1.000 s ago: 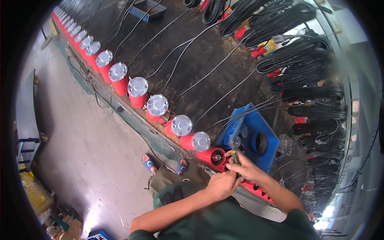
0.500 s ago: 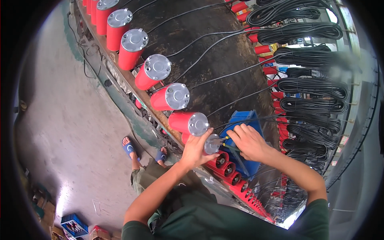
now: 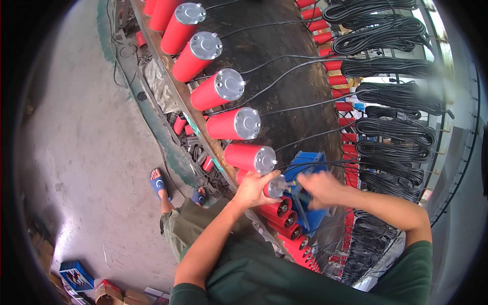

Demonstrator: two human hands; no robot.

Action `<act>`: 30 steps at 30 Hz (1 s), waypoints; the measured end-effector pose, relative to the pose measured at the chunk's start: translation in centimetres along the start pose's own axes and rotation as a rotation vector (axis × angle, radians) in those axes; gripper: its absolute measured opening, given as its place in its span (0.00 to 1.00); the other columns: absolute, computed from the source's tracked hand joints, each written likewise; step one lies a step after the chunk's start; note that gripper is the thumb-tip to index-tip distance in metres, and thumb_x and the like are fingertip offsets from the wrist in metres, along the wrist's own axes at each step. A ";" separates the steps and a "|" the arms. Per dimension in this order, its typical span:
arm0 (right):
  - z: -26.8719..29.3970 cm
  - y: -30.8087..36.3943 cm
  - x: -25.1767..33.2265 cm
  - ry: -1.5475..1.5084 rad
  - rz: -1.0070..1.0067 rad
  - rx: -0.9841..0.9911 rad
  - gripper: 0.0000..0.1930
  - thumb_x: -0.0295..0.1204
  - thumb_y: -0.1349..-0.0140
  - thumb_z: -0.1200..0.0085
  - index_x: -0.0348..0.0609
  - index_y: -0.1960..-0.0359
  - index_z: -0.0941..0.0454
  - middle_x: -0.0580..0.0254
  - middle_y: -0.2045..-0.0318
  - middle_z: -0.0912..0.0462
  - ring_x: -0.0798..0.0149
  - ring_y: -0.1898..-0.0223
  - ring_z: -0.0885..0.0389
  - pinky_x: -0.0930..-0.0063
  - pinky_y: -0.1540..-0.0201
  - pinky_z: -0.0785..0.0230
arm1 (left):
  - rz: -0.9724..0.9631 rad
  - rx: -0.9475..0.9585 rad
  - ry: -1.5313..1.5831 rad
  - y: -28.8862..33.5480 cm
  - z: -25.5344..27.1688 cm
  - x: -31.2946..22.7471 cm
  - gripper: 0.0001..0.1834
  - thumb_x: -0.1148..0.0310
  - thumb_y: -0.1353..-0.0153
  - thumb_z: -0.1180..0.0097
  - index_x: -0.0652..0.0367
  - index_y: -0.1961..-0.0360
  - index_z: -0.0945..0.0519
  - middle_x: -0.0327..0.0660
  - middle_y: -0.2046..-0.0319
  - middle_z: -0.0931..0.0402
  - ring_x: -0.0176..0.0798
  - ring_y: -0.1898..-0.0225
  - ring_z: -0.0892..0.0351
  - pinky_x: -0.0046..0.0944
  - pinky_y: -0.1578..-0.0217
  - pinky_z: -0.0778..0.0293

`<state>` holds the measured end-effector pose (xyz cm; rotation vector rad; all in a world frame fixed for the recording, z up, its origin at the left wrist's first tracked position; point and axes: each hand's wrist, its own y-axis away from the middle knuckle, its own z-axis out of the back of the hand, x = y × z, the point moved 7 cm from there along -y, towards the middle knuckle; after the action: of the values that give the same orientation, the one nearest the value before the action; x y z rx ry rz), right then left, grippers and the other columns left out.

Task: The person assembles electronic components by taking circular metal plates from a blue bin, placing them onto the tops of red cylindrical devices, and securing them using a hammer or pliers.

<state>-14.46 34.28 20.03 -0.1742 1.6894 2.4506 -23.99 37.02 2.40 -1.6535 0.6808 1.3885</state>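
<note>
My left hand (image 3: 255, 189) is wrapped round a red cylinder with a silver round end cap (image 3: 275, 188), its thumb and fingers on either side of the cap. My right hand (image 3: 321, 189), smeared by motion, grips pliers (image 3: 291, 185) with some yellow on them. The pliers' jaws point at the right side of that cap; whether they touch it is too blurred to tell. Just beyond sits another capped red cylinder (image 3: 248, 156) in the same row. Nearer to me, several red cylinders (image 3: 274, 219) stand uncapped, their inner parts showing.
A blue crate (image 3: 313, 218) lies on the dark worn bench (image 3: 284, 43), beneath my right hand. Black cables cross the bench to bundled coils (image 3: 396, 137) at the right. Scrap and red pieces (image 3: 179, 125) fill a shelf below the left edge. Another blue crate (image 3: 76, 275) rests on the floor.
The view has shifted, so the row appears a little farther right. My right hand and the pliers have become blurred with motion. My left hand keeps its hold on the cylinder.
</note>
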 end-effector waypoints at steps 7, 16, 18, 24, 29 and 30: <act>-3.2 1.4 1.7 -0.398 0.037 0.173 0.16 0.36 0.42 0.33 0.44 0.59 0.26 0.59 0.64 0.19 0.61 0.66 0.18 0.65 0.68 0.24 | 0.018 0.045 -0.026 0.0 0.5 -0.7 0.50 0.47 0.57 0.18 0.48 0.32 0.23 0.52 0.51 0.16 0.58 0.48 0.16 0.53 0.41 0.25; -4.6 4.2 -1.8 -0.638 0.093 -0.104 0.30 0.36 0.52 0.30 0.40 0.47 0.26 0.58 0.74 0.23 0.52 0.70 0.19 0.58 0.66 0.29 | 0.105 0.079 -0.052 -0.1 0.5 -1.4 0.49 0.53 0.57 0.17 0.51 0.33 0.25 0.52 0.41 0.19 0.62 0.39 0.20 0.55 0.36 0.26; -9.0 6.5 -4.2 -0.790 0.038 -0.049 0.32 0.39 0.50 0.28 0.40 0.45 0.26 0.59 0.70 0.23 0.54 0.68 0.20 0.59 0.64 0.29 | 0.118 0.058 -0.109 -0.1 0.5 -2.2 0.48 0.57 0.57 0.17 0.52 0.33 0.25 0.52 0.40 0.19 0.61 0.39 0.20 0.55 0.37 0.25; -35.1 7.7 -15.9 -1.015 -0.447 -0.336 0.41 0.49 0.49 0.26 0.31 0.41 0.28 0.49 0.59 0.15 0.48 0.56 0.15 0.58 0.53 0.24 | -0.160 -0.303 -0.399 -0.7 -2.4 -11.9 0.31 0.70 0.49 0.25 0.62 0.42 0.21 0.56 0.47 0.20 0.62 0.46 0.20 0.56 0.43 0.24; -45.6 3.4 -15.7 -1.219 -0.228 -0.347 0.44 0.53 0.48 0.26 0.40 0.34 0.24 0.49 0.50 0.14 0.46 0.47 0.16 0.58 0.46 0.24 | -0.036 0.235 -0.234 -4.8 -20.5 -13.3 0.15 0.73 0.42 0.32 0.61 0.53 0.18 0.54 0.53 0.18 0.59 0.50 0.18 0.54 0.49 0.23; -45.8 2.9 -15.2 -1.075 -0.195 -0.580 0.39 0.54 0.48 0.27 0.43 0.39 0.20 0.49 0.52 0.13 0.46 0.48 0.15 0.57 0.47 0.24 | -0.037 0.392 -0.365 -5.7 -24.8 -10.9 0.16 0.70 0.40 0.33 0.60 0.51 0.17 0.55 0.52 0.17 0.61 0.48 0.18 0.54 0.48 0.22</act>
<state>0.13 -10.55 9.19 0.7355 0.4830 2.1245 -9.36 17.19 14.92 -1.0673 0.6533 1.3790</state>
